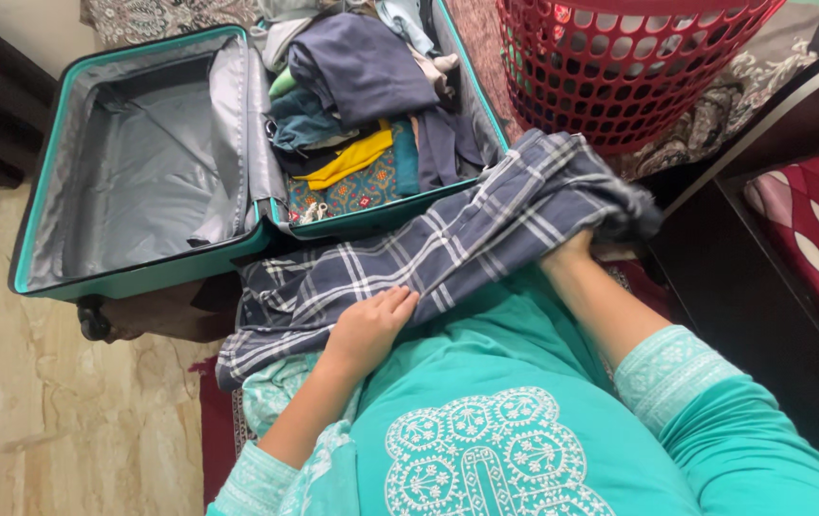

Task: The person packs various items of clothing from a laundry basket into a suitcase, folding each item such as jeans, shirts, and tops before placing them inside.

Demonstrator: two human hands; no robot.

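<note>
The plaid cloth (448, 248) lay across the person's lap, near the open teal suitcase (142, 272). The left hand (368, 328) pressed flat on it, fingers together, pinning it down; the right hand (570, 250) reached under a fold at the right, its fingers hidden.

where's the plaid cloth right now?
In the head view the plaid cloth lies mid-frame across the person's lap, just below the open teal suitcase, with the left hand flat on it and the right hand under its right end.
</note>
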